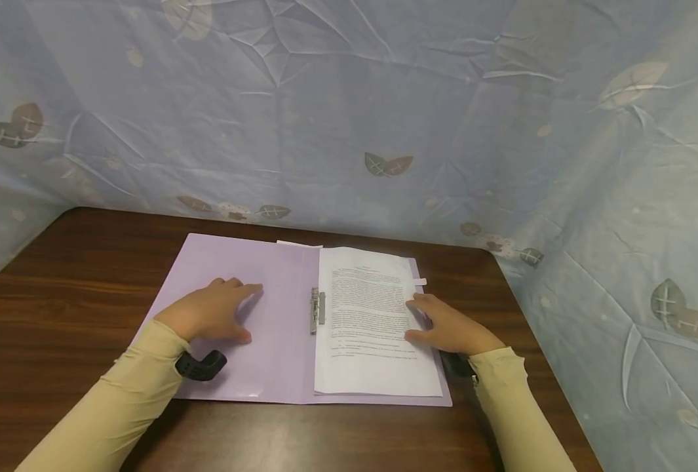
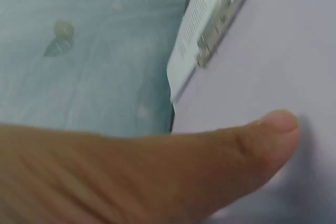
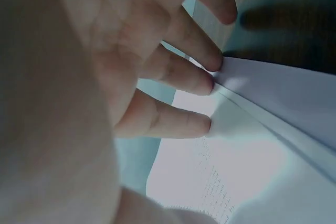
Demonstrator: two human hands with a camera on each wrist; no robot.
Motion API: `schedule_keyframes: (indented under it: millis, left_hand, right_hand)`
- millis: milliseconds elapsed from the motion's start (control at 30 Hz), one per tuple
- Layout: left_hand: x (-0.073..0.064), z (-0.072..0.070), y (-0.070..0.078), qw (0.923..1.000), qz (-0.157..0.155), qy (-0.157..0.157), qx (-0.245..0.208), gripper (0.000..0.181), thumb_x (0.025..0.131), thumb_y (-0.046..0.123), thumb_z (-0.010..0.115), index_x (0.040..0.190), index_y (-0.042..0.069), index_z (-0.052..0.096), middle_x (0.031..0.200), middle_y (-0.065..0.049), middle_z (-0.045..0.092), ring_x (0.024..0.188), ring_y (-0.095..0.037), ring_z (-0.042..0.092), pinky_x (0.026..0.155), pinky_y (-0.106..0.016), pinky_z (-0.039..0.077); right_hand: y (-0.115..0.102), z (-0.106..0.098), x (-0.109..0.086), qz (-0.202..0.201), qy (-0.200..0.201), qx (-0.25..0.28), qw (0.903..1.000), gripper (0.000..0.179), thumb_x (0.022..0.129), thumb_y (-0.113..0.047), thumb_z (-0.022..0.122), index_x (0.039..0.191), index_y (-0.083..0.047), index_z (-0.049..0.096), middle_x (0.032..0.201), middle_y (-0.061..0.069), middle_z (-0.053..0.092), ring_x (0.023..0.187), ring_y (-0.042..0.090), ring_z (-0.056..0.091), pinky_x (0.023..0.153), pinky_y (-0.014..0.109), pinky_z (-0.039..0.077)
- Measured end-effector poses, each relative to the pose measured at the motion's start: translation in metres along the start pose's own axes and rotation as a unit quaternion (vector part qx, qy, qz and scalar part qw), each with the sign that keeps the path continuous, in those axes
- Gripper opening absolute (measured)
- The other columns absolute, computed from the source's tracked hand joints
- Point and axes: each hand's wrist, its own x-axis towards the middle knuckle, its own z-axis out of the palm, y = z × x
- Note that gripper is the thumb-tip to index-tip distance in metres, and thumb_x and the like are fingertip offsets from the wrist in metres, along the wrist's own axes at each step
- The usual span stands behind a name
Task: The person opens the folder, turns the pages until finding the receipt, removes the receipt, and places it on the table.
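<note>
right of frame center, long axis running up-frame, the paper stack (image 1: 372, 370) touches the right hand (image 1: 450, 326); the left hand (image 1: 214, 311) is farther; both spread, gripping nothing.

Head view forward and down, wrist views close in, lilac folder (image 1: 284, 328) in all

Dark brown wood grain streaks right across the table (image 1: 313, 436), its two far corners rounded off, a soft sheen showing on the near side, and there, flat on the surface, lies the pale purple folder (image 1: 290, 321), spread wide open, its top edge near the table's far edge!
</note>
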Motion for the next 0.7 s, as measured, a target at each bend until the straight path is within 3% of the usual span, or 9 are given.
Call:
schedule_keyframes:
  millis: [100, 200, 467, 700]
  left_hand:
    - [0.001, -0.001, -0.010, 0.9991, -0.037, 0.018, -0.009, 0.105, 0.073, 0.049, 0.091, 0.154, 0.002, 0.044, 0.152, -0.039, 0.037, 0.140, -0.064, 0.030, 0.103, -0.084, 0.028]
    - [0.002, -0.002, -0.018, 0.9976, -0.064, 0.013, -0.024, 0.115, 0.069, 0.058, 0.090, 0.156, 0.002, 0.040, 0.157, -0.043, 0.025, 0.142, -0.069, 0.019, 0.100, -0.089, 0.019]
    - [0.008, 0.002, -0.027, 0.9977, -0.054, -0.022, -0.034, 0.116, 0.072, 0.063, 0.086, 0.158, 0.003, 0.038, 0.159, -0.043, 0.019, 0.143, -0.069, 0.017, 0.105, -0.082, 0.028]
    - [0.008, 0.005, -0.027, 0.9969, -0.061, -0.032, -0.037, 0.117, 0.071, 0.063, 0.086, 0.158, 0.003, 0.037, 0.159, -0.043, 0.017, 0.143, -0.070, 0.014, 0.106, -0.083, 0.025]
  right_hand:
    - [0.002, 0.001, 0.002, -0.016, 0.022, -0.016, 0.9995, 0.067, 0.096, -0.034, 0.072, 0.147, 0.003, 0.050, 0.156, 0.029, 0.042, 0.147, 0.046, 0.037, 0.119, 0.061, 0.030]
    - [0.001, 0.003, 0.004, -0.019, 0.043, -0.020, 0.9987, 0.061, 0.097, -0.028, 0.072, 0.145, 0.005, 0.052, 0.152, 0.028, 0.047, 0.144, 0.044, 0.041, 0.118, 0.060, 0.032]
    - [0.002, 0.000, 0.011, 0.037, 0.078, 0.009, 0.9963, 0.080, 0.097, -0.030, 0.071, 0.157, 0.007, 0.032, 0.157, 0.028, 0.041, 0.145, 0.043, 0.042, 0.117, 0.059, 0.034]
    - [0.006, -0.019, 0.037, 0.069, 0.105, -0.009, 0.9921, 0.072, 0.103, -0.040, 0.060, 0.158, 0.001, 0.036, 0.159, 0.026, 0.036, 0.147, 0.044, 0.037, 0.117, 0.063, 0.033]
